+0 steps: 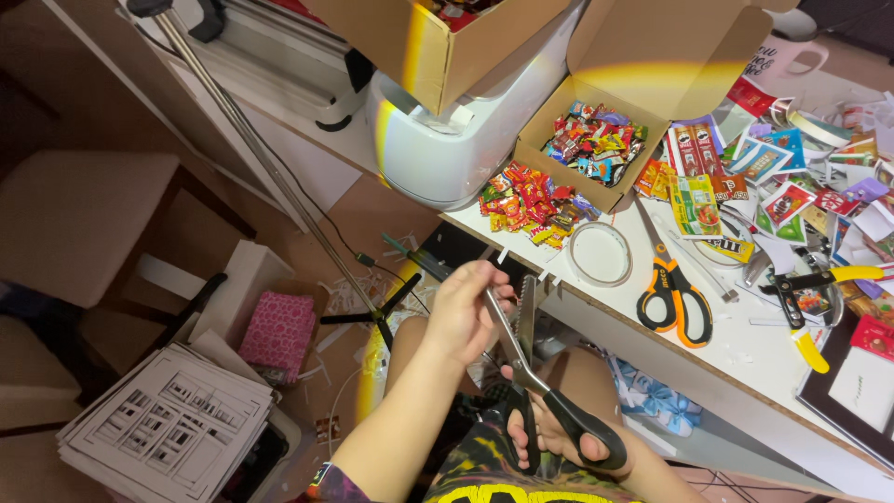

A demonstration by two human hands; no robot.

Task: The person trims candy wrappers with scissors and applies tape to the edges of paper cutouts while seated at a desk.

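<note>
The right hand [559, 438], low over the lap, grips the black handles of the shears [531, 368], blades parted. The left hand [461, 312] pinches a small strip [535, 289] between those blades, so a cut seems underway; next comes a steady squeeze. Beyond, tape [601, 253] and orange scissors [675, 296] lie on the counter [745, 349].

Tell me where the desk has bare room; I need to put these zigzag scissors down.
Bare white desk lies between the orange-handled scissors and the yellow-handled pliers, and along the near edge below the tape roll. Toward the far right, the paper cutouts crowd it.
</note>
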